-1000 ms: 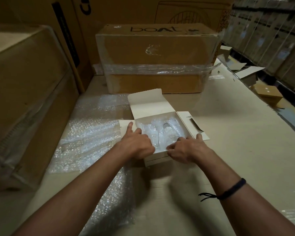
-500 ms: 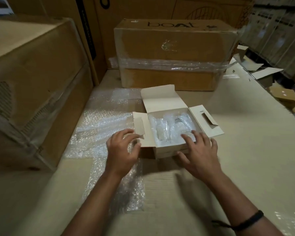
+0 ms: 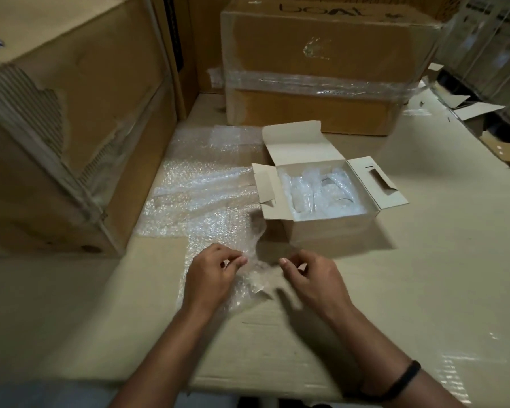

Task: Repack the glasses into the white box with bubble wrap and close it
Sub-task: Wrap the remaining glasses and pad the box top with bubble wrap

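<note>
Setting: we stand at a pale counter (image 3: 424,275) hemmed in by brown boxes, a taped carton (image 3: 315,54) at upper centre and a torn carton (image 3: 71,113) at upper left.
White box: the white box (image 3: 333,228) sits on the counter right of centre, its back flap (image 3: 298,142) standing up and both side flaps splayed outward.
Glasses: the glasses (image 3: 318,192) already lie inside the box, bundled in plastic; we make out only a rim or two.
Bubble wrap: the loose bubble wrap (image 3: 200,201) lies flat to the left of the box and runs down to lower centre, where a fold is lifted off the counter.
Left grip: the left hand (image 3: 209,278) has curled fingers and pinches that raised fold between thumb and fingertips.
Right grip: the right hand (image 3: 315,278) is just right of the fold, thumb and forefinger drawn close. Blur keeps us from telling whether they have caught the plastic.
Stage: we judge that top padding comes next, then the flaps.
Risk: the sheet's near part lies against the box's left corner, so a hard pull could drag or tip the box and knock the glasses together.
Risk: too bulky a wad on top would hold the flaps proud, and forcing them down would press on the glass.
</note>
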Demonstrator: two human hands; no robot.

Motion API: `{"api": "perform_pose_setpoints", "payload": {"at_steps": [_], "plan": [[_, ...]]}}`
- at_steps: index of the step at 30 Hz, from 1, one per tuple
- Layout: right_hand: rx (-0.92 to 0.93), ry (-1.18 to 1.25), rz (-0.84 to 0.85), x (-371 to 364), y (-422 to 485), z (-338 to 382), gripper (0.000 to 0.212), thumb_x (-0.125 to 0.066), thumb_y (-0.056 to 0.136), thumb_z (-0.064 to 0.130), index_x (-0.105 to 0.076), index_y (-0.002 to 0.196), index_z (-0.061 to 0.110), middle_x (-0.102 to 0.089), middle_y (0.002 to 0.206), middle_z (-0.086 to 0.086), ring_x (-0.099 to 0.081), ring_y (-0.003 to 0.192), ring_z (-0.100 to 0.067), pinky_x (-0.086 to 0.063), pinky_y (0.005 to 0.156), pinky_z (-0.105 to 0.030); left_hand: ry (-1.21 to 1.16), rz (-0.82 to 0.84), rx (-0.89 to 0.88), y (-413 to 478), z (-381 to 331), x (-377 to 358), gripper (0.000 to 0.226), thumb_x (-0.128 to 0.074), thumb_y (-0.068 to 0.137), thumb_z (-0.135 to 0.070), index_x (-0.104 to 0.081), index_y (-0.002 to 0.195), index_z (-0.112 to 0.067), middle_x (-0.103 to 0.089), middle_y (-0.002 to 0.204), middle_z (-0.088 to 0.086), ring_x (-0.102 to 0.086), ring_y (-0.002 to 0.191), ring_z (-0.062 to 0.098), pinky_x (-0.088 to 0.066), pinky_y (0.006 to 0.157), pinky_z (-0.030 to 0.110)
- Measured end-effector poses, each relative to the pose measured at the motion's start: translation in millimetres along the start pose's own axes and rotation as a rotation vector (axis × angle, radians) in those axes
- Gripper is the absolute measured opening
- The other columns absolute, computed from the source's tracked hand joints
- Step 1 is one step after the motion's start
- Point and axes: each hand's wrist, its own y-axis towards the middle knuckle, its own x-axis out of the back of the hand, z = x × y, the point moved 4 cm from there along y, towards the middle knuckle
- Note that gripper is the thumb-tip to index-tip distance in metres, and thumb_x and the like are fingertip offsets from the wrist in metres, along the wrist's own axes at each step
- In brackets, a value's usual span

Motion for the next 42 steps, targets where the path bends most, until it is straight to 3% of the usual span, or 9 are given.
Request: {"api": "perform_pose_setpoints", "payload": {"at_steps": [4,9,12,15,20,27,33,38,42], "plan": [[-0.072,0.174,0.260,-8,-5,20,0.055,-0.071,0.069,0.066,-0.062,0.112,0.032,-0.068,0.094,0.010,-0.065,0.088,-0.003,-0.052,0.079,-0.024,-0.278,0.021,0.207,-9,-5,-3,0.005,-0.078,0.079,-0.021,-0.077,0.084,-0.022,-0.071,0.077,-0.014,-0.065,0.071,-0.001,-0.049,0.067,0.014],[-0.025,0.119,0.242,-10,2,20,0.014,-0.070,0.086,0.026,-0.063,0.074,0.022,-0.065,0.070,0.009,-0.061,0.064,-0.008,-0.047,0.061,-0.027,-0.342,0.091,0.212,2,-3,4,0.015,-0.072,0.084,-0.028,-0.072,0.099,-0.028,-0.073,0.094,-0.006,-0.068,0.080,0.011,-0.058,0.069,0.034],[-0.040,0.577,0.413,3,0,17,0.016,-0.061,0.087,0.002,-0.071,0.077,0.010,-0.068,0.075,-0.002,-0.062,0.068,-0.012,-0.050,0.068,-0.027,-0.003,-0.099,0.184,35,12,18,0.038,-0.062,0.088,-0.046,-0.064,0.120,-0.025,-0.064,0.120,0.001,-0.056,0.108,0.022,-0.045,0.094,0.043],[-0.150,0.962,0.618,14,-4,15,0.030,-0.051,0.084,-0.010,-0.069,0.068,0.007,-0.072,0.081,-0.010,-0.067,0.070,-0.017,-0.055,0.067,-0.027,0.453,-0.072,0.435,80,30,25,0.075,-0.042,0.084,-0.074,-0.050,0.133,-0.018,-0.051,0.134,0.012,-0.038,0.123,0.033,-0.028,0.096,0.043],[-0.186,0.934,0.749,8,-6,8,0.014,-0.052,0.069,-0.003,-0.065,0.069,0.003,-0.071,0.083,-0.012,-0.068,0.071,-0.020,-0.056,0.062,-0.030,0.589,0.034,0.500,126,42,15,0.061,-0.054,0.079,-0.073,-0.066,0.106,-0.019,-0.059,0.121,0.009,-0.040,0.120,0.033,-0.029,0.093,0.043],[-0.237,0.898,0.601,21,-2,-23,0.017,-0.053,0.086,-0.016,-0.057,0.096,-0.003,-0.061,0.074,-0.015,-0.059,0.057,-0.020,-0.051,0.049,-0.030,-0.106,-0.374,0.342,107,36,38,0.012,-0.068,0.087,-0.025,-0.073,0.091,-0.015,-0.071,0.093,0.003,-0.062,0.091,0.020,-0.040,0.083,0.030],[-0.378,0.895,0.475,49,-3,-49,0.023,-0.046,0.089,-0.012,-0.064,0.092,0.001,-0.058,0.067,-0.008,-0.048,0.040,-0.007,-0.038,0.035,-0.017,-1.129,-0.561,0.679,29,15,41,0.021,-0.052,0.090,0.001,-0.058,0.074,-0.009,-0.063,0.064,0.001,-0.065,0.061,0.017,-0.057,0.064,0.031],[-0.364,0.571,0.301,97,18,-93,0.023,-0.046,0.086,-0.005,-0.066,0.078,0.001,-0.047,0.051,-0.004,-0.035,0.036,-0.012,-0.024,0.035,-0.020,-1.286,-0.434,0.799,-31,1,13,0.019,-0.042,0.087,0.000,-0.050,0.076,-0.012,-0.058,0.090,0.017,-0.055,0.068,0.022,-0.050,0.057,0.029],[-0.231,0.278,0.291,139,31,-116,0.029,-0.050,0.081,-0.010,-0.056,0.055,0.003,-0.041,0.047,-0.008,-0.029,0.040,-0.016,-0.023,0.039,-0.021,-1.232,-0.304,0.847,-50,-26,-6,0.006,-0.054,0.088,-0.012,-0.059,0.089,-0.010,-0.067,0.086,0.009,-0.061,0.064,0.021,-0.047,0.053,0.027]]}}
